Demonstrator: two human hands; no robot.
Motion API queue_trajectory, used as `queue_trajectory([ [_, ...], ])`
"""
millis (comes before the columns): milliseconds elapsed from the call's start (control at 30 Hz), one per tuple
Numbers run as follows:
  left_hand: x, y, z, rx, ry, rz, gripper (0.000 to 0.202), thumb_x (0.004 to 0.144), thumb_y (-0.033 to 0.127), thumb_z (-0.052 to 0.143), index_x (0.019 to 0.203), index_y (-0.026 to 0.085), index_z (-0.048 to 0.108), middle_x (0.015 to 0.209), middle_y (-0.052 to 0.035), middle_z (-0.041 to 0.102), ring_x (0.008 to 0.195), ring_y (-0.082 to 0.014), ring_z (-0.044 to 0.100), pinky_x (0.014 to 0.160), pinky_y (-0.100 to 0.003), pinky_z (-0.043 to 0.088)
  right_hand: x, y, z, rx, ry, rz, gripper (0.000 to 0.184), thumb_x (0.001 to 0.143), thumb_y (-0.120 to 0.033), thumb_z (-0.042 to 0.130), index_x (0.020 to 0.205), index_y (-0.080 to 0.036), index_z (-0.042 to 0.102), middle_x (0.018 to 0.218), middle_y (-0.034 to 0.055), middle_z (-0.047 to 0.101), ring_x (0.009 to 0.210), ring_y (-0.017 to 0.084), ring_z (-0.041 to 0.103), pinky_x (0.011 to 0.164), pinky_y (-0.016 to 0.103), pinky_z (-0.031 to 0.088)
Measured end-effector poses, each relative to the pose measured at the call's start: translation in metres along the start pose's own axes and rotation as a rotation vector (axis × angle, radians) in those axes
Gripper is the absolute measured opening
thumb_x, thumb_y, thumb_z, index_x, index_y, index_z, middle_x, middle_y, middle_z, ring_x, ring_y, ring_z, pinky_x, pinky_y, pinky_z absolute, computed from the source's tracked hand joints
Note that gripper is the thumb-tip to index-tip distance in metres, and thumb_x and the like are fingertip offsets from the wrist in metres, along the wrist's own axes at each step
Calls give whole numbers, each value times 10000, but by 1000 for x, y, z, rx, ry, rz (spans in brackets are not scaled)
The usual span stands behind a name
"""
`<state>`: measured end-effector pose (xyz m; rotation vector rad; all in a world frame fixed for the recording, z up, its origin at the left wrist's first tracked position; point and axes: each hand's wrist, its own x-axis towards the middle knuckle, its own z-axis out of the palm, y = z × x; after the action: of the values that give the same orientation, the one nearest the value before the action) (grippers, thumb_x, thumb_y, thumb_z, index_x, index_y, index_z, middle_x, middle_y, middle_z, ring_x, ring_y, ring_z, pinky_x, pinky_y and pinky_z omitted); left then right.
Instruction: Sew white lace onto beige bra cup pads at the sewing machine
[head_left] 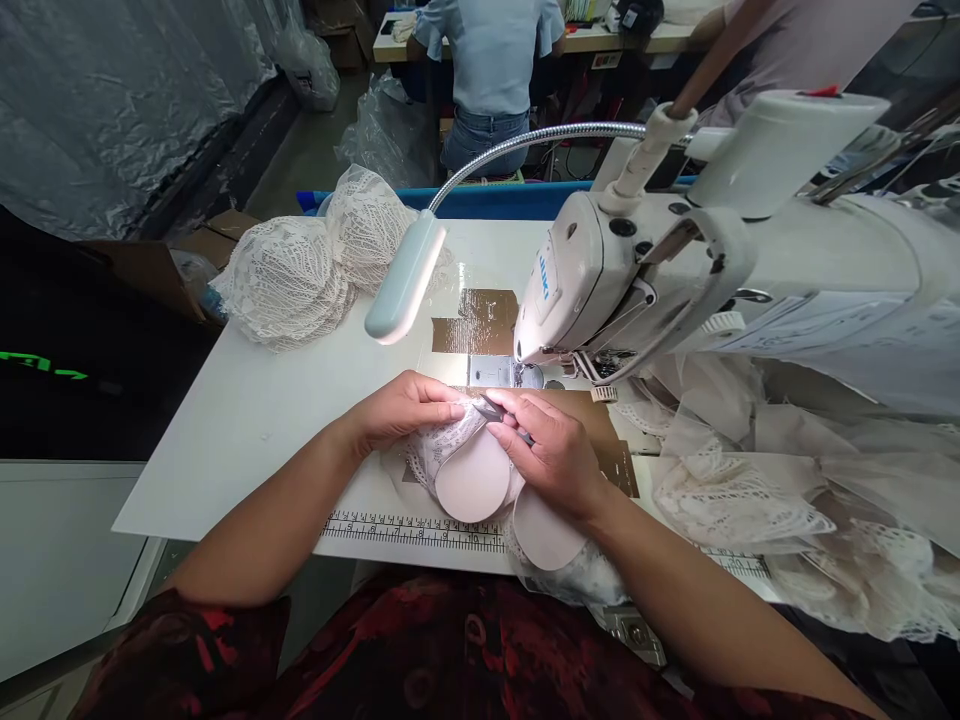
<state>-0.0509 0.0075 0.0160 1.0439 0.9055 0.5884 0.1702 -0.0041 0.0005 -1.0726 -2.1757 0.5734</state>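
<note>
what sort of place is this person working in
Probably a garment sewing workshop: a JUKI sewing machine on a white table, a pile of lace pieces, and another person at a bench beyond.

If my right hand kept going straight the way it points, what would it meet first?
Probably the white lace your left hand pinches, just ahead of the dark snips in your right hand; I can't tell whether their tips touch it.

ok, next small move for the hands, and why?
Probably one small cut with the dark snips: the right hand holds them at the edge of the lace-trimmed bra, while the left hand pinches that edge close by. What they'd cut is too small to see.
</note>
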Motion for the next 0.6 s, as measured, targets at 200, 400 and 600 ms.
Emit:
queue_trajectory([
  [200,-1,0,0,14,-6,10,292,807,274,679,1052,120,714,960,-113,719,892,-179,647,824,-283,502,-1,1,1,3,27,3,317,900,-271,515,1184,-157,596,878,54,666,754,160,614,719,294,499],
  [400,1,1,2,54,9,-6,273,799,306,684,988,114,727,910,-90,708,784,-146,619,724,-249,489,0,0,3,-2,36,-3,313,901,-272,510,1181,-164,599,884,61,671,757,162,618,722,300,510],
  [600,2,1,5,90,27,-10,242,794,341,685,804,101,716,616,5,583,544,-64,453,513,-182,356,0,-2,4,8,57,-31,325,902,-269,512,1186,-136,596,904,81,680,791,172,629,742,303,519],
])
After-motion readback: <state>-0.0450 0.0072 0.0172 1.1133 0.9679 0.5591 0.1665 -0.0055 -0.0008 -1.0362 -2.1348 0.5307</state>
